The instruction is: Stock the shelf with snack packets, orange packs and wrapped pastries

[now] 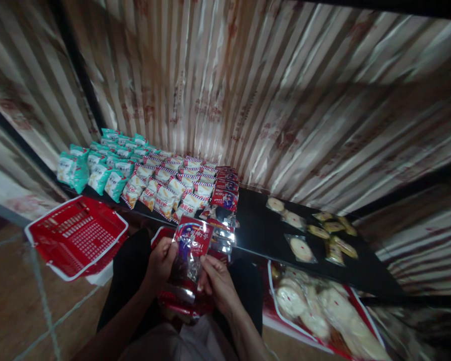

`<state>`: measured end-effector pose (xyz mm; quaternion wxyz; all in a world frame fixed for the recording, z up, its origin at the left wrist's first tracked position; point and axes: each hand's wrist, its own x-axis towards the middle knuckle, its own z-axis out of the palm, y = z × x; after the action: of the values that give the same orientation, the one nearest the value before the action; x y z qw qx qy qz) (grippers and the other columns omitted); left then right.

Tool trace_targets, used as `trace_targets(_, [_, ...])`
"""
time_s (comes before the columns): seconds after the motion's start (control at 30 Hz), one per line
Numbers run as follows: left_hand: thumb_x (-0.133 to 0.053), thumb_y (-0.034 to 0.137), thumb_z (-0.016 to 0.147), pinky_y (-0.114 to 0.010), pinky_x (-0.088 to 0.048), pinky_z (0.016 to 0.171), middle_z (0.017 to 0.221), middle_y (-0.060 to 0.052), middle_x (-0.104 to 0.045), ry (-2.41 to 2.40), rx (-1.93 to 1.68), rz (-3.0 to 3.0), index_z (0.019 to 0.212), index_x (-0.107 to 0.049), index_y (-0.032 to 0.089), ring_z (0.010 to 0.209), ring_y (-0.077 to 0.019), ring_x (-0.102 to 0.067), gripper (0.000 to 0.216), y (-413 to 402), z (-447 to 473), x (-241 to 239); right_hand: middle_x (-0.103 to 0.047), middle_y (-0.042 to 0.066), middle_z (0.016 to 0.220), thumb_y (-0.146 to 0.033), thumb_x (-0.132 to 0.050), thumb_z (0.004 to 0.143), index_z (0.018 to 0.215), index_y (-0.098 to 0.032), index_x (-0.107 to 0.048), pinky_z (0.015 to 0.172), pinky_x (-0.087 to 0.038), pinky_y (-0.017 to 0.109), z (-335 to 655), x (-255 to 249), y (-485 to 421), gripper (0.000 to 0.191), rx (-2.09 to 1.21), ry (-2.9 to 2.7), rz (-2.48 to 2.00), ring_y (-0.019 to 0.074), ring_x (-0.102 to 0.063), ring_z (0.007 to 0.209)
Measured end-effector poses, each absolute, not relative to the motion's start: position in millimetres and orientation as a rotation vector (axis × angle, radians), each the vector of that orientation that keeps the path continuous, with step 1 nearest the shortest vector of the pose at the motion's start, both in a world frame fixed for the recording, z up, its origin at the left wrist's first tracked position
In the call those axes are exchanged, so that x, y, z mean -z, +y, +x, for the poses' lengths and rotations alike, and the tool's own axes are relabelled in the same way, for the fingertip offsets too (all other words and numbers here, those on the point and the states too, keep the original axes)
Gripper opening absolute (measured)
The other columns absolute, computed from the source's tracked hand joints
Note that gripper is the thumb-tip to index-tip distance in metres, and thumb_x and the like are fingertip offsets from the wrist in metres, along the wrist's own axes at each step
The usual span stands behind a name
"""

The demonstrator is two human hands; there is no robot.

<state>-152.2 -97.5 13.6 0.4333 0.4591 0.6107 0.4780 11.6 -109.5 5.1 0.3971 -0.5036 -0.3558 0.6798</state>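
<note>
Between my two hands, above my lap, is a red and purple snack packet (193,239) with a clear lower part and white lettering. My left hand (163,258) grips its left edge, thumb on the front. On the right edge, my right hand (217,279) pinches it between thumb and fingers. Just beyond, a row of similar red packets (226,195) lines the black shelf (253,220). To their left stand several white and red striped snack bags (165,195). Another red packet or bag (186,303) shows below the held one, partly hidden.
Teal and white bags (115,183) fill the shelf's left end. Round pale flat cakes in wrappers (300,249) and yellow-wrapped bars (334,226) lie on its right part. A red basket (78,235) sits at left; another basket (364,311) with wrapped cakes is at lower right. Pleated curtain (210,75) hangs behind.
</note>
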Motion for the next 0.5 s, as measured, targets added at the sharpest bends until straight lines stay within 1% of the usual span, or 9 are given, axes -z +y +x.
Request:
trace_targets(0.07, [-0.049, 0.050, 0.073, -0.022, -0.036, 0.049, 0.055, 0.006, -0.046, 1.480, -1.174, 1.040, 0.067, -0.047, 0.020, 0.050, -0.0101, -0.045, 0.031, -96, -150, -13, -0.039, -0.008, 0.036, -0.053, -0.057, 0.077, 0.053, -0.017, -0.049, 0.036, -0.019, 0.017, 18, -13, -111, 0.044, -1.631, -1.049, -1.279, 0.0028, -0.027, 0.032])
trace_targets(0.1, [-0.051, 0.052, 0.071, -0.022, -0.037, 0.050, 0.055, 0.005, -0.048, 1.441, -1.162, 0.981, 0.069, -0.048, 0.020, 0.051, -0.0106, -0.046, 0.032, -95, -149, -13, -0.037, -0.008, 0.038, -0.052, -0.058, 0.077, 0.049, -0.016, -0.046, 0.038, -0.021, 0.018, 21, -18, -112, 0.047, -1.578, -1.112, -1.260, 0.0032, -0.029, 0.035])
trace_targets(0.17, [-0.056, 0.055, 0.067, -0.023, -0.039, 0.051, 0.057, 0.005, -0.053, 1.331, -1.126, 0.864, 0.074, -0.050, 0.019, 0.054, -0.0122, -0.051, 0.036, -94, -144, -11, -0.043, -0.005, 0.046, -0.051, -0.058, 0.077, 0.048, -0.016, -0.048, 0.045, -0.028, 0.019, 25, -28, -113, 0.047, -1.511, -1.189, -1.187, 0.0052, -0.037, 0.044])
trace_targets(0.23, [-0.061, 0.056, 0.063, -0.023, -0.040, 0.052, 0.055, 0.005, -0.054, 1.222, -1.078, 0.762, 0.075, -0.052, 0.019, 0.054, -0.0127, -0.053, 0.040, -96, -137, -10, -0.053, -0.001, 0.059, -0.053, -0.056, 0.078, 0.058, -0.015, -0.057, 0.054, -0.036, 0.021, 26, -35, -115, 0.043, -1.520, -1.195, -1.101, 0.0091, -0.047, 0.056])
trace_targets(0.3, [-0.065, 0.056, 0.058, -0.022, -0.037, 0.048, 0.052, 0.005, -0.054, 1.134, -1.026, 0.678, 0.074, -0.052, 0.019, 0.049, -0.0112, -0.051, 0.043, -99, -129, -9, -0.060, 0.002, 0.071, -0.054, -0.056, 0.078, 0.073, -0.017, -0.064, 0.062, -0.040, 0.024, 22, -37, -116, 0.038, -1.563, -1.158, -1.057, 0.0127, -0.053, 0.066])
trace_targets(0.37, [-0.069, 0.056, 0.055, -0.021, -0.033, 0.044, 0.048, 0.006, -0.051, 1.078, -0.990, 0.614, 0.073, -0.052, 0.018, 0.042, -0.0092, -0.046, 0.045, -101, -121, -9, -0.061, 0.001, 0.073, -0.053, -0.061, 0.074, 0.084, -0.020, -0.064, 0.065, -0.042, 0.026, 15, -34, -117, 0.035, -1.576, -1.114, -1.049, 0.0139, -0.055, 0.069])
trace_targets(0.4, [-0.070, 0.056, 0.054, -0.021, -0.033, 0.044, 0.047, 0.006, -0.051, 1.058, -0.989, 0.590, 0.072, -0.052, 0.018, 0.041, -0.0091, -0.046, 0.046, -102, -117, -10, -0.061, 0.000, 0.074, -0.051, -0.065, 0.071, 0.087, -0.021, -0.063, 0.066, -0.043, 0.026, 12, -32, -118, 0.034, -1.567, -1.086, -1.056, 0.0139, -0.056, 0.069])
trace_targets(0.43, [-0.071, 0.056, 0.053, -0.021, -0.034, 0.045, 0.048, 0.006, -0.053, 1.047, -0.997, 0.575, 0.071, -0.052, 0.018, 0.043, -0.0099, -0.048, 0.046, -102, -113, -11, -0.061, 0.000, 0.074, -0.050, -0.068, 0.068, 0.087, -0.022, -0.061, 0.067, -0.044, 0.027, 9, -29, -118, 0.035, -1.553, -1.060, -1.069, 0.0139, -0.056, 0.069])
trace_targets(0.5, [-0.074, 0.055, 0.049, -0.024, -0.040, 0.052, 0.054, 0.002, -0.058, 1.049, -1.016, 0.570, 0.069, -0.054, 0.017, 0.052, -0.0138, -0.056, 0.048, -100, -107, -16, -0.061, 0.000, 0.077, -0.049, -0.072, 0.063, 0.088, -0.023, -0.060, 0.068, -0.045, 0.028, 5, -25, -120, 0.038, -1.520, -1.016, -1.105, 0.0147, -0.057, 0.071])
